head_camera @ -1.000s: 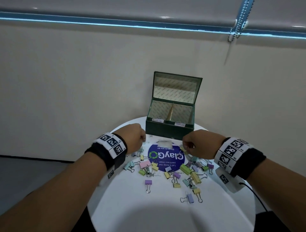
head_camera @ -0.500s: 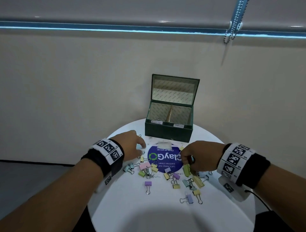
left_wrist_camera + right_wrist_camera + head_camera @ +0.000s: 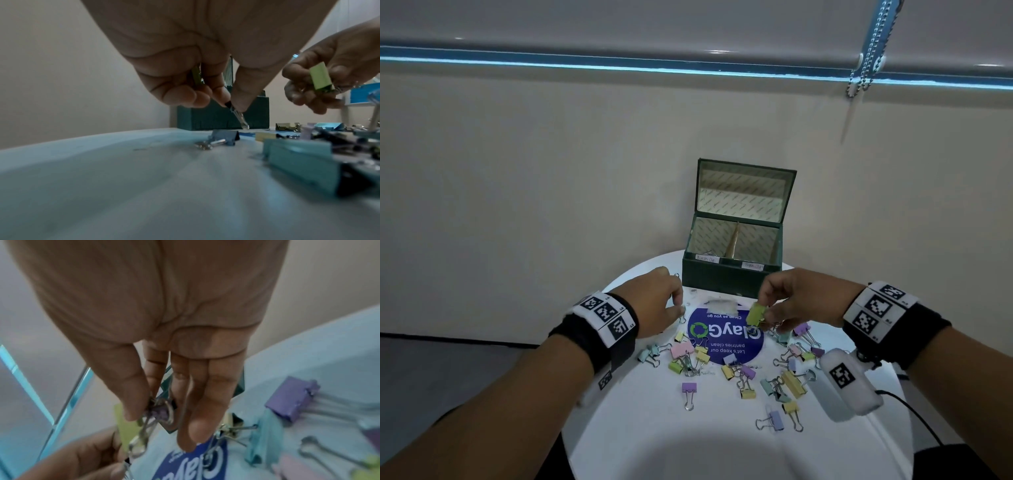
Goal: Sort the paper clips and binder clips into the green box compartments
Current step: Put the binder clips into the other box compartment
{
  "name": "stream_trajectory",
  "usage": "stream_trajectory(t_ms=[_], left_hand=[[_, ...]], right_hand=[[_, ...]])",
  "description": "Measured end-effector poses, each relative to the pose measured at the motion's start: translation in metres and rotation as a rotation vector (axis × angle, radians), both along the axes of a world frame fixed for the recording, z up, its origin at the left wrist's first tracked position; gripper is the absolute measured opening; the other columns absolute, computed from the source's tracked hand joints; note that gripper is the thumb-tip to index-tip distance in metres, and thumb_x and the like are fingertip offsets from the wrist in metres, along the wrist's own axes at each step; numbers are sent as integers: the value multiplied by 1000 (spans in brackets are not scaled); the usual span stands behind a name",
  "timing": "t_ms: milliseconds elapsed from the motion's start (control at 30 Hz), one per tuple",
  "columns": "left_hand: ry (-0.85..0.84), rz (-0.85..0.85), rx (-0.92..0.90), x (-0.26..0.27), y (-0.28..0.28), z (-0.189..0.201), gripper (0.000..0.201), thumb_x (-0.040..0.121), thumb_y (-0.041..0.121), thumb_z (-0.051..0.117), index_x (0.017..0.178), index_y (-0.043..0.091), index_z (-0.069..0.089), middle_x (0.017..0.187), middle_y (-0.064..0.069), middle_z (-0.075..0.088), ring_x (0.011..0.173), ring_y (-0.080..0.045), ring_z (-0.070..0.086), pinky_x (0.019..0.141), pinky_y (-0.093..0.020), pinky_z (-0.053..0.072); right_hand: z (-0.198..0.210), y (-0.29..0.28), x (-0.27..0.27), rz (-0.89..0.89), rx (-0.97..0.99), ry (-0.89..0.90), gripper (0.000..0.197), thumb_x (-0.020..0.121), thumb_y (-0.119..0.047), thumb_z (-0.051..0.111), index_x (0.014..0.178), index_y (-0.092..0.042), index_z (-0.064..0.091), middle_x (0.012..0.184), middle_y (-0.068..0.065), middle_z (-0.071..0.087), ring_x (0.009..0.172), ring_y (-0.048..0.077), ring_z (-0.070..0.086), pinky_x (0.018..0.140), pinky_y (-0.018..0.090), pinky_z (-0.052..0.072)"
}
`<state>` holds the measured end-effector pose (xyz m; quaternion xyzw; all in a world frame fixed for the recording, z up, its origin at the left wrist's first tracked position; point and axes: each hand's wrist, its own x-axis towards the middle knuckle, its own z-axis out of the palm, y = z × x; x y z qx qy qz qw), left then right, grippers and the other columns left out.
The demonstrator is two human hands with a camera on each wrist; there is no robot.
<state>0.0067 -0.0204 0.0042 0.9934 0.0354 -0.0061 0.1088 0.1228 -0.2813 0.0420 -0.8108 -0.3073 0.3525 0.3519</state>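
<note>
Right grip (image 3: 796,301) pinched a green binder clip (image 3: 755,313) above the desk (image 3: 640,428), near the green box (image 3: 732,274) at the far edge. Left grip (image 3: 661,301) pinched a small clip (image 3: 238,115); loose clips (image 3: 739,370) lay mid-desk.

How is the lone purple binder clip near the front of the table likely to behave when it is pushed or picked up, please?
The purple binder clip would probably slide, not roll, on the smooth white table, since its body is flat-sided. It looks small, so likely light. Its wire handles may swing when lifted.

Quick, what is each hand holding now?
Left hand: pinches a small clip, kind unclear.
Right hand: grips a green binder clip.
</note>
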Motion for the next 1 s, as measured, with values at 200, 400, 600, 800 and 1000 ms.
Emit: stream_trajectory(t_ms=[200, 400, 600, 800, 1000], left_hand=[[-20, -12, -41, 0, 1, 1, 12, 94, 47, 54, 93, 37, 49, 101, 12, 45, 87, -11, 55, 85, -32, 49], [-18, -7, -62, -1, 0, 2, 11, 95, 47, 52, 93, 38, 47, 100, 13, 44, 83, -10, 56, 83, -32, 50], [-33, 0, -94, 1, 1, 2, 11, 98, 46, 47, 92, 36, 45, 99, 13, 46, 82, -9, 58, 83, -34, 51], [-53, -13, -118, -1, 1, 2, 10, 99, 44, 46, 93, 35, 44, 101, 12, 46, 87, -11, 58, 85, -34, 50], [-82, -18, -127, -1, 1, 3, 9, 101, 41, 41, 96, 34, 40, 100, 11, 46, 81, -11, 55, 79, -29, 47]], right_hand=[[-3, 2, 10, -91, 171, 240, 30, 90, 14, 56, 116, -1, 62, 88, 14, 67, 71, 21, 67, 60, 28, 55], [-1, 16, 6, -38, -60, -60, 11, 93, -14, 68, 103, -12, 70, 77, 2, 70, 57, 8, 56, 58, 22, 49], [-4, 30, 3, 8, -24, -58, 13, 86, -22, 77, 92, -14, 70, 77, -1, 72, 64, 9, 62, 65, 23, 51], [0, 35, 10, -46, 117, 111, 11, 89, 3, 67, 95, -7, 66, 83, 9, 72, 79, 19, 70, 81, 34, 60], [15, 45, 17, -27, 130, -107, 13, 83, -10, 78, 89, -11, 67, 83, 15, 70, 68, 16, 65, 63, 28, 54]])
